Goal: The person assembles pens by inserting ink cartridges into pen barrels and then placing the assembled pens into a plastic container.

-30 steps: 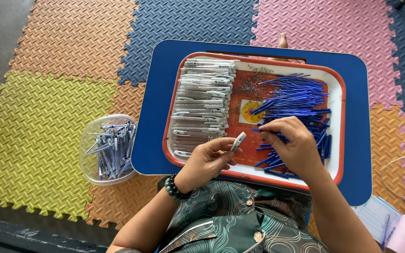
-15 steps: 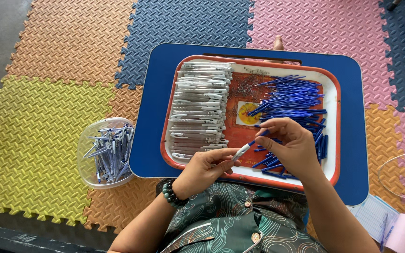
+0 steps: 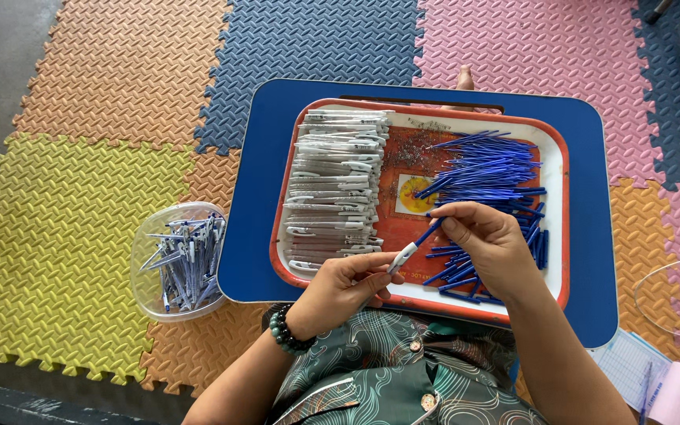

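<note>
- The left hand has its grip closed around a white pen barrel, holding it tilted, open end pointing up and to the right, just over the near rim of the tray.
- The right hand pinches a blue ink refill between thumb and fingers; the refill's lower end meets the open end of the barrel, though how far it sits inside cannot be told.
- Both hands hover above the near part of the tray, close together, the barrel and refill forming one slanted line between them.
- The tray is white with an orange-red rim and a red floor, and it rests on a blue lap desk set on the foam mat floor of coloured interlocking tiles.
- A neat stack of white pen barrels fills the tray's left side; a loose heap of blue refills lies on its right side, partly under the right hand.
- A clear plastic tub with assembled pens stands on the mat just left of the desk.
- A dark bead bracelet circles the left wrist.
</note>
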